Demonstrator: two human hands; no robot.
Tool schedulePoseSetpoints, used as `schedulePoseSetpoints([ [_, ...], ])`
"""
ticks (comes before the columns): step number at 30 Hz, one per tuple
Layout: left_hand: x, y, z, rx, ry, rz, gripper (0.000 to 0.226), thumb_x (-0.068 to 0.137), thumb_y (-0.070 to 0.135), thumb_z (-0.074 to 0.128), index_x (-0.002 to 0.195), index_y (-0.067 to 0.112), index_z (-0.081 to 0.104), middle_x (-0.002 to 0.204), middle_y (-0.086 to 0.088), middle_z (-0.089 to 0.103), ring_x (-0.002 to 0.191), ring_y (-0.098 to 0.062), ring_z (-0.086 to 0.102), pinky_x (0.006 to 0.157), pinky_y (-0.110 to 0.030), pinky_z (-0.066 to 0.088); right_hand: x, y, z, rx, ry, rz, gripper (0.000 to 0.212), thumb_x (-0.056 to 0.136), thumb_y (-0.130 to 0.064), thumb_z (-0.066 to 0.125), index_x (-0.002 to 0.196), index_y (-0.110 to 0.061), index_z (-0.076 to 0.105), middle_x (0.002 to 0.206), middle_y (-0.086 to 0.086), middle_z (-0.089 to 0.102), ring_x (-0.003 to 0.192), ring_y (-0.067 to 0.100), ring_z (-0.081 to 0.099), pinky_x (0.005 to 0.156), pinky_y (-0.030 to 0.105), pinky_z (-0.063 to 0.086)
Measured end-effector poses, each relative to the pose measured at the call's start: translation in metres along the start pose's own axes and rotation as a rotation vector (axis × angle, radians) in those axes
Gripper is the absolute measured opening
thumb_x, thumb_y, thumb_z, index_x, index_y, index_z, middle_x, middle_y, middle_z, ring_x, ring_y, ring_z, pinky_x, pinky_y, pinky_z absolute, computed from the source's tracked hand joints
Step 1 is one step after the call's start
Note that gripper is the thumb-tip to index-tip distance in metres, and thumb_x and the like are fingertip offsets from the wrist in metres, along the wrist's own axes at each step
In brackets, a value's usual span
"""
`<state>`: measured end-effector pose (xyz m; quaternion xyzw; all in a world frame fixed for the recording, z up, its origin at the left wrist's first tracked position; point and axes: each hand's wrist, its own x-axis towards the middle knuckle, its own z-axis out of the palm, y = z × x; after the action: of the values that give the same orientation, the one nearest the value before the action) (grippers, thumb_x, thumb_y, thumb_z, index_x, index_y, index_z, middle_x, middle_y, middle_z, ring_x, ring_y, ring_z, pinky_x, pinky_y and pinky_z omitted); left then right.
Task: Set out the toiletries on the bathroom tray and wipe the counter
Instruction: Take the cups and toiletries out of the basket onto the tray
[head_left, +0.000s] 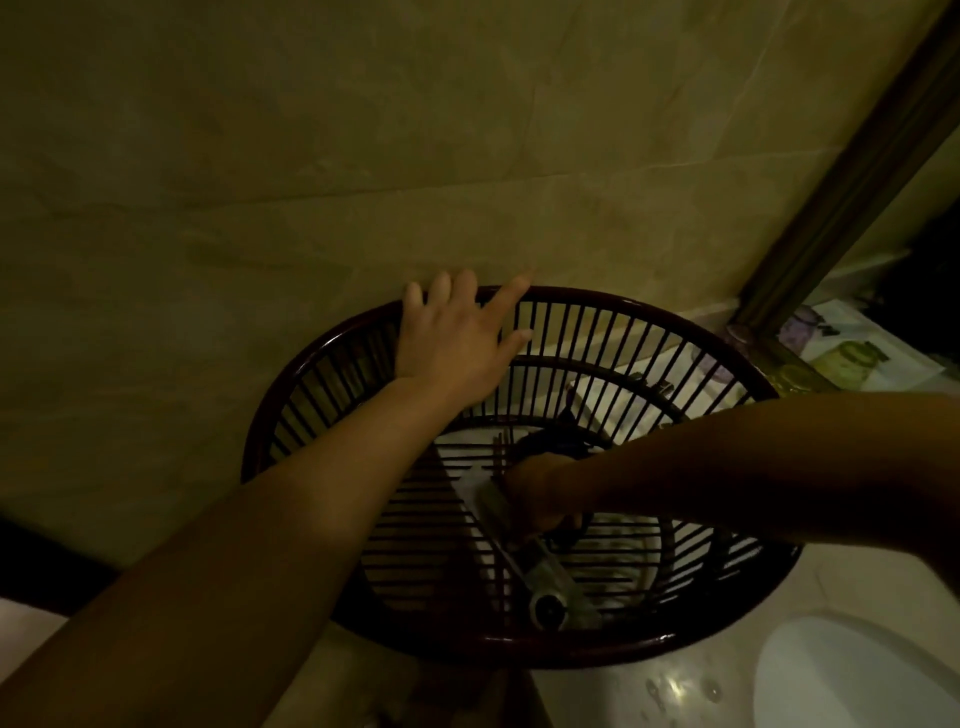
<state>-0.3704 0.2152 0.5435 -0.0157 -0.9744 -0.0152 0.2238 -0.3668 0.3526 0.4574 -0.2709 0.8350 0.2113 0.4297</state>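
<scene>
Left hand (457, 343) spread flat on far rim of slatted basket (769, 571), mid-frame, steadying. Right hand (540, 493) inside, fingers closed round clear tube (540, 577). Tube's long axis runs toward lower right of frame. Right hand nearer; lift looks next, imo.

Dark slatted basket (649, 306) against the wall, pale tube (524, 551) lying aslant inside on its floor

2 bare forearms enter from the lower left and right of the frame, sleeveless to the edge; left hand (457, 343) shows no rings or watch.
</scene>
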Motion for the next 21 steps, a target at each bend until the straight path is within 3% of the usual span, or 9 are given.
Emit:
schedulePoseSetpoints([
  [2,0.001,0.001,0.001,0.011,-0.001,0.001,0.059,0.095,0.062,0.028,0.149,0.042,0.014,0.123,-0.015,0.050,0.112,-0.033,0.043,0.098,-0.053,0.028,0.008,0.000,0.002,-0.040,0.027,0.024,0.048,0.090,-0.052,0.061,0.111,-0.009,0.068,0.084,0.000,0.068,0.052,0.016,0.063,0.040,0.025,0.047],
  [6,0.003,0.002,0.001,0.031,0.000,-0.003,0.060,0.095,0.063,0.029,0.150,0.042,0.014,0.124,-0.015,0.050,0.112,-0.033,0.043,0.097,-0.052,0.030,0.013,0.006,0.002,0.071,0.139,0.031,0.029,0.089,-0.038,0.066,0.105,-0.014,0.067,0.079,-0.001,0.063,0.064,0.020,0.064,0.050,0.029,0.050],
  [10,0.002,0.003,-0.001,0.034,-0.008,0.005,0.060,0.095,0.062,0.029,0.149,0.041,0.014,0.122,-0.015,0.050,0.110,-0.032,0.043,0.095,-0.051,0.031,-0.003,0.011,-0.017,0.166,0.107,0.008,0.039,0.088,-0.032,0.069,0.114,-0.004,0.061,0.072,0.001,0.056,0.055,0.017,0.063,0.053,0.028,0.054],
  [13,0.000,0.001,-0.004,0.013,-0.015,0.001,0.057,0.096,0.062,0.024,0.149,0.041,0.017,0.120,-0.014,0.051,0.108,-0.032,0.044,0.093,-0.049,0.030,-0.037,0.018,-0.042,0.254,0.106,-0.025,0.020,0.087,-0.029,0.070,0.088,-0.011,0.062,0.071,0.000,0.061,0.044,0.009,0.063,0.046,0.021,0.050],
  [15,0.001,0.000,-0.006,-0.010,-0.023,0.003,0.057,0.096,0.063,0.018,0.149,0.043,0.018,0.118,-0.013,0.052,0.107,-0.031,0.045,0.092,-0.049,0.030,-0.075,0.032,-0.051,0.255,0.202,-0.082,0.010,0.084,-0.026,0.072,0.084,-0.023,0.063,0.068,-0.006,0.063,0.054,0.006,0.064,0.052,0.019,0.049],
  [18,0.003,0.000,-0.008,-0.035,-0.051,0.004,0.056,0.096,0.062,0.011,0.149,0.046,0.017,0.119,-0.011,0.053,0.108,-0.030,0.045,0.092,-0.048,0.031,-0.139,0.057,-0.048,0.383,0.345,-0.151,0.019,0.082,-0.021,0.074,0.079,-0.035,0.062,0.070,-0.009,0.068,0.060,0.003,0.067,0.054,0.017,0.051],
  [21,0.004,0.002,-0.008,-0.037,-0.069,-0.005,0.055,0.096,0.061,0.008,0.149,0.049,0.013,0.121,-0.010,0.052,0.110,-0.030,0.044,0.094,-0.049,0.030,-0.190,0.077,-0.037,0.680,0.487,-0.175,0.017,0.081,-0.010,0.075,0.090,-0.021,0.067,0.077,0.001,0.074,0.065,0.011,0.073,0.056,0.020,0.056],
])
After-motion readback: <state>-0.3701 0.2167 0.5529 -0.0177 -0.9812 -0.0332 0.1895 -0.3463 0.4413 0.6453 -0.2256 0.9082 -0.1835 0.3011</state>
